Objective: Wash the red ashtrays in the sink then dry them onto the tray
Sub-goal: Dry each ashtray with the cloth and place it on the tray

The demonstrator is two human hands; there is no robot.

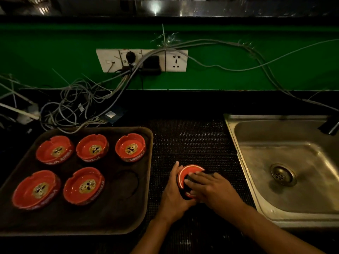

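left hand (173, 189): grips the left side of a red ashtray (185, 174), fingers curled round its rim, on the dark mat between tray and sink.
right hand (211, 187): lies across the top of the same ashtray, fingers fairly flat, pressing a dark pad or cloth (190, 177) against it; what the dark thing is cannot be told.
held ashtray: appears turned bottom up or tilted, a white ring showing along its edge; it sits over the mat (192, 140), not in the sink.
tray (117, 213): brown, on the worktop at the left, carrying five red ashtrays, open side up, three in the back row (92, 147) and two in the front row (83, 186); the front right spot shows a faint ring mark.
sink (256, 158): steel, at the right, with a drain (281, 174) in its basin.
behind: green wall (55, 52) with a white socket strip (141, 60) and a tangle of grey cables (73, 99).
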